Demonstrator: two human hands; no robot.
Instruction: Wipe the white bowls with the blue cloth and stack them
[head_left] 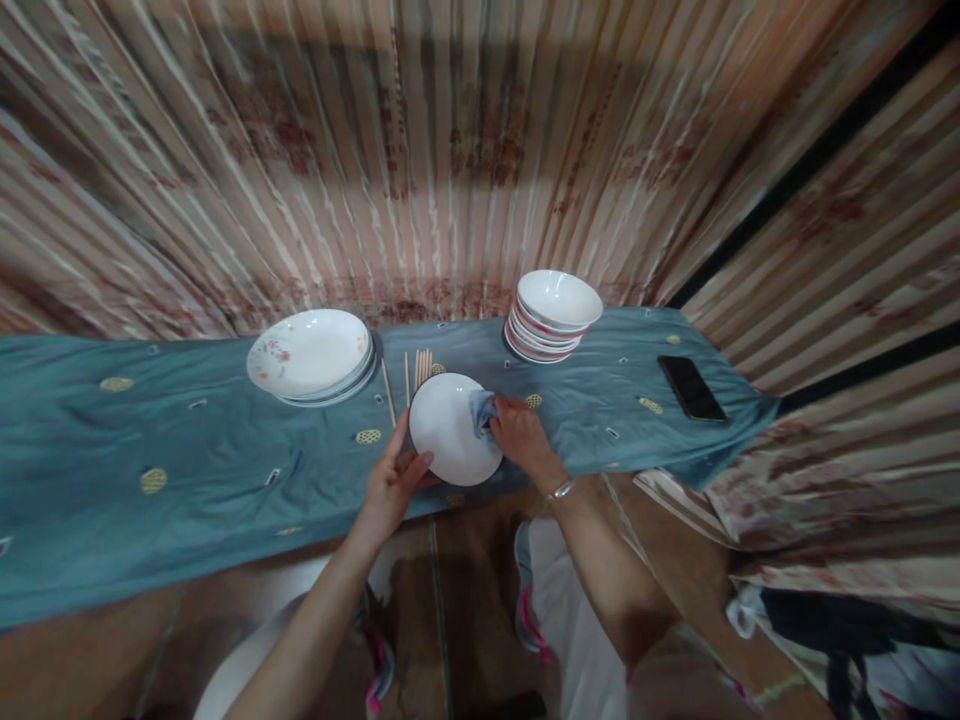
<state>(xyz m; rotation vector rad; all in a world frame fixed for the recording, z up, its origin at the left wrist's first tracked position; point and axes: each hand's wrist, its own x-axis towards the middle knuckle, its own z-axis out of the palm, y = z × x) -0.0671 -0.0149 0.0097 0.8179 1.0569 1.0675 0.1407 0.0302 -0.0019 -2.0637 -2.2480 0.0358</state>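
Observation:
A white plate with a dark rim (446, 430) is tilted toward me above the front part of the table. My left hand (394, 480) grips its left edge, thumb over the rim and fingers underneath. A bunched blue-grey cloth (482, 410) is pinched in my right hand (519, 432) and pressed against the plate's right inner side. Just behind the plate lie several wooden chopsticks (423, 366), their near ends partly hidden by it.
The narrow table has a teal patterned cloth (202, 430). Stacked floral plates (315, 350) stand at the left, stacked bowls (559, 300) at the back right. A black phone (691, 388) lies near the right end. Pleated curtains (465, 180) hang behind.

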